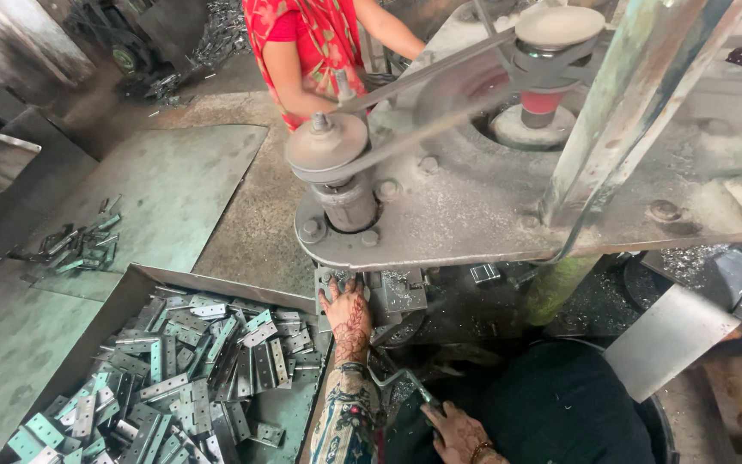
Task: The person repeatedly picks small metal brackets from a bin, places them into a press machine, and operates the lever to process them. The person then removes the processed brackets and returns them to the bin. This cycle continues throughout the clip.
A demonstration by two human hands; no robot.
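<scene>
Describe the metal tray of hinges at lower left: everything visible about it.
The shallow grey sheet-metal tray sits low at the left, beside the drilling machine's steel base plate. Its raised back wall shows; the near end runs out of frame. It is heaped with flat silvery metal hinges, lying jumbled and overlapping. The person's left hand reaches past its right corner, forearm over that edge.
</scene>
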